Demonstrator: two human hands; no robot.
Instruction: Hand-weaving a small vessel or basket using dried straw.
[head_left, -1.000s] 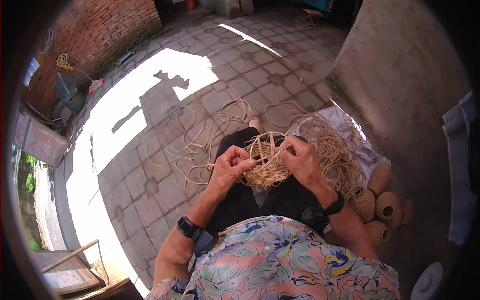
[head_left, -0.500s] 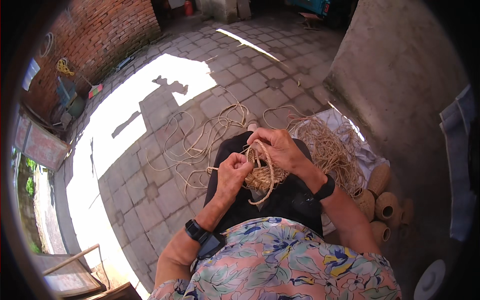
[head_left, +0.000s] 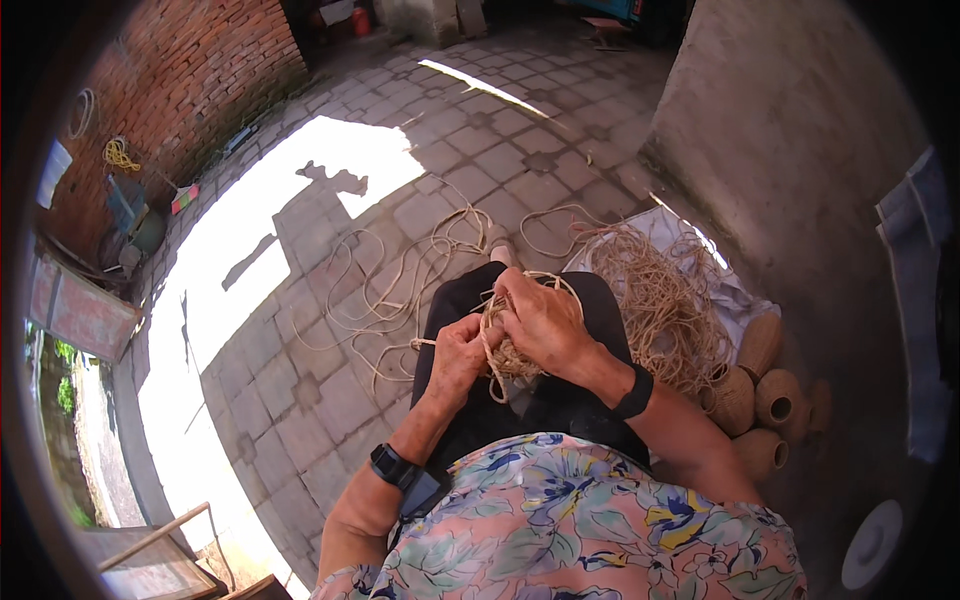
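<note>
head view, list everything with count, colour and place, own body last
partly woven basket: 1, straw, above the lap
paving: 1 stretch, grey, partly sunlit
loose cord: count unclear, beige, left of centre
cloth: 1, white, right of centre
cord heap: 1, tan, on the cloth
woven pots: at least 5, straw, right
brick wall: 1, reddish, upper left
coil: 1, yellow, by the brick wall
plain wall: 1, grey-brown, upper right
cylinder: 1, red, far back
board: 1, pinkish, left edge
disc: 1, white, lower right
shirt: 1, pink floral, bottom
trousers: 1 pair, black, lap
wristbands: 2, black, one per wrist
left hand: 1, bare, gripping the basket's left side
right hand: 1, bare, over the basket, fingertips hidden
</note>
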